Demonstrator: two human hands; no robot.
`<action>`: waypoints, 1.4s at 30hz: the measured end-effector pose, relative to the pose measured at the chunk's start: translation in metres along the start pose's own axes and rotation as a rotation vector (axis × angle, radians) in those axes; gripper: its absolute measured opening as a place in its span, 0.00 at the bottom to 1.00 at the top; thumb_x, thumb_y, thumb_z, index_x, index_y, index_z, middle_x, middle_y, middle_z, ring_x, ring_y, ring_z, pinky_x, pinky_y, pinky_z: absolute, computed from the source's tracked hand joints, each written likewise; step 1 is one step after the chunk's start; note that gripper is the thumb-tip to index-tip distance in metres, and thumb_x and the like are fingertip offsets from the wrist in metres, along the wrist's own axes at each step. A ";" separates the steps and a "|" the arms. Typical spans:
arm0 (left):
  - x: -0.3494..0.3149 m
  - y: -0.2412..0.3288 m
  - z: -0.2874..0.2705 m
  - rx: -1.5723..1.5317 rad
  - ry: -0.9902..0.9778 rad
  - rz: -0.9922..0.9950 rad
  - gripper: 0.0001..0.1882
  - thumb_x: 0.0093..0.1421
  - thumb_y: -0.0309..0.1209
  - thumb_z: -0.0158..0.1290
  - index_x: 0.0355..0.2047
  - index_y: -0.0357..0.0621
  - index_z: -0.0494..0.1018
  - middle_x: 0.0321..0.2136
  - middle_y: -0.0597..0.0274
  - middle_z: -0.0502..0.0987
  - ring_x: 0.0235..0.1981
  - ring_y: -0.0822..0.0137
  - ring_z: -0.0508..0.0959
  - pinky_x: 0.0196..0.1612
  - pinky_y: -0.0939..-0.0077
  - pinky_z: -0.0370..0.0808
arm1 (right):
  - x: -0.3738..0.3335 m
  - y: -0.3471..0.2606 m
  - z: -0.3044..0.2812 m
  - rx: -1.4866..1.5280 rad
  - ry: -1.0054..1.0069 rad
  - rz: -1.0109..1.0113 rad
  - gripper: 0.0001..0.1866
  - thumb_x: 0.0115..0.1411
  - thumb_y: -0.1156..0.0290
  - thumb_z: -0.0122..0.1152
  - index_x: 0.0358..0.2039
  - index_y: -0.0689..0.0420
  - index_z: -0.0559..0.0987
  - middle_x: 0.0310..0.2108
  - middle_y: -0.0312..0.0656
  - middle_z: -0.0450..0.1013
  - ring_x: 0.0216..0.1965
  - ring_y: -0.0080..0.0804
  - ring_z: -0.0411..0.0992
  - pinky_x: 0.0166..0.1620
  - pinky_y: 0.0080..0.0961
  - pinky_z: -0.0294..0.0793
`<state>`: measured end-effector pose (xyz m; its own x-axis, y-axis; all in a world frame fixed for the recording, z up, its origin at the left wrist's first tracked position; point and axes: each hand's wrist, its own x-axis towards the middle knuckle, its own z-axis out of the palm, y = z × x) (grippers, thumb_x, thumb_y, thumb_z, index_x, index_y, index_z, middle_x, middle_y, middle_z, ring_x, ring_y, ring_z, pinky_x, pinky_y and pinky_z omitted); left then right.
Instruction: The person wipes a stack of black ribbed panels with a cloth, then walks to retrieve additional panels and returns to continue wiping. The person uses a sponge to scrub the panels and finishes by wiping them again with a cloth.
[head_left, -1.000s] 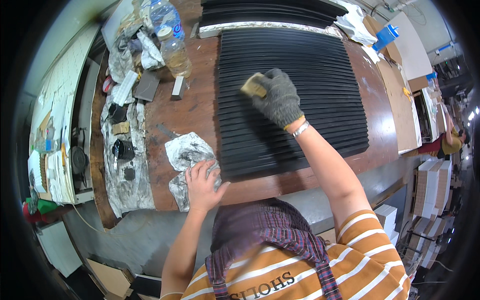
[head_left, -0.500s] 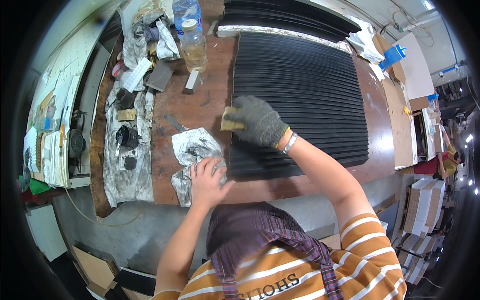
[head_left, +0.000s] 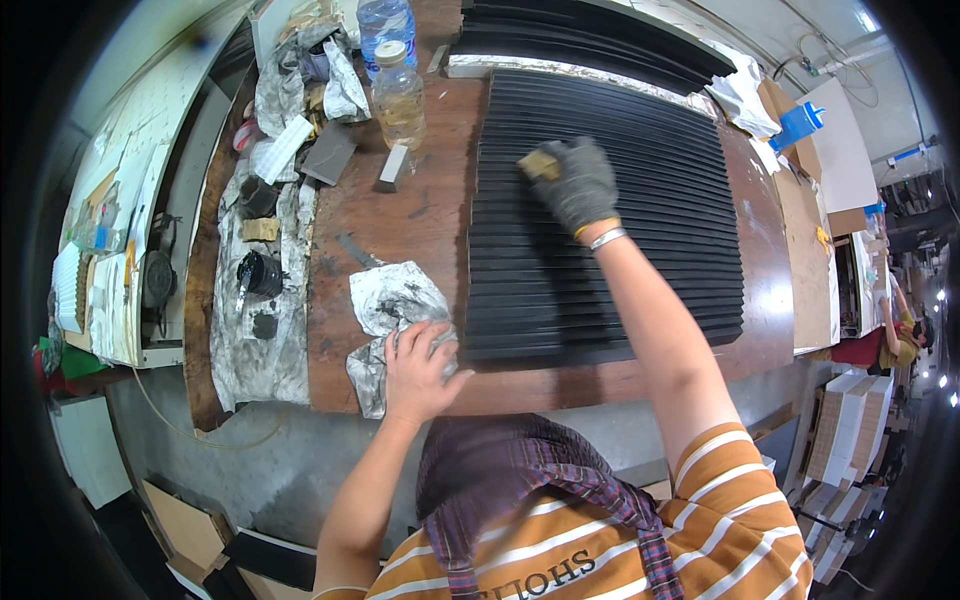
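Black strips (head_left: 680, 230) lie side by side in a broad, ribbed panel beneath the person's right hand (head_left: 578, 185), stretching to both sides of it. Their surface is dark and mostly matt, with thin paler lines along the ridges and a deeper shadow just below the hand; the ends make a slightly stepped edge.

The right hand wears a grey knitted glove with a yellow cuff edge. Its fingers are bent, pinching a tan block (head_left: 539, 165) that juts out to the left of the fingertips. Slight blur hides whether the block touches the ridges.

Left of the panel, the bare left hand (head_left: 420, 375) rests palm down, fingers a little apart, on a crumpled white cloth (head_left: 388, 297) smeared with black. It grips nothing that can be seen. Farther left of that hand stands a black pot (head_left: 260, 273), with a second tan block (head_left: 261, 230) just beyond it. Ahead of the left hand, a clear jar (head_left: 398, 105) stands on the brown table (head_left: 440, 210).
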<state>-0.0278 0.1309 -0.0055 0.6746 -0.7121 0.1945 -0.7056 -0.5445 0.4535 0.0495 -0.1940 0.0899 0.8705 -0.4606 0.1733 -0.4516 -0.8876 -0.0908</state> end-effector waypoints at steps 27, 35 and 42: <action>0.000 0.001 -0.001 0.002 -0.011 -0.014 0.23 0.48 0.47 0.68 0.41 0.53 0.79 0.59 0.67 0.74 0.64 0.56 0.68 0.67 0.38 0.57 | 0.042 0.023 0.007 0.145 0.031 0.083 0.25 0.59 0.53 0.74 0.54 0.48 0.85 0.44 0.47 0.75 0.45 0.40 0.76 0.46 0.37 0.82; 0.001 0.002 -0.001 0.030 -0.019 -0.013 0.23 0.49 0.48 0.68 0.42 0.53 0.79 0.59 0.67 0.74 0.64 0.55 0.67 0.67 0.38 0.57 | 0.044 0.013 0.070 0.211 0.044 -0.044 0.20 0.61 0.50 0.69 0.49 0.45 0.85 0.47 0.47 0.74 0.48 0.44 0.76 0.51 0.41 0.79; -0.002 0.000 0.002 0.036 -0.025 -0.018 0.23 0.49 0.48 0.68 0.42 0.53 0.79 0.59 0.67 0.74 0.65 0.55 0.67 0.67 0.37 0.56 | 0.040 0.198 0.025 -0.122 0.198 0.518 0.22 0.60 0.48 0.69 0.48 0.49 0.87 0.41 0.50 0.78 0.45 0.47 0.77 0.49 0.43 0.80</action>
<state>-0.0297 0.1311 -0.0073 0.6823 -0.7123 0.1648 -0.7008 -0.5730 0.4250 -0.0002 -0.3877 0.0547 0.4810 -0.8172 0.3175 -0.8397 -0.5335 -0.1009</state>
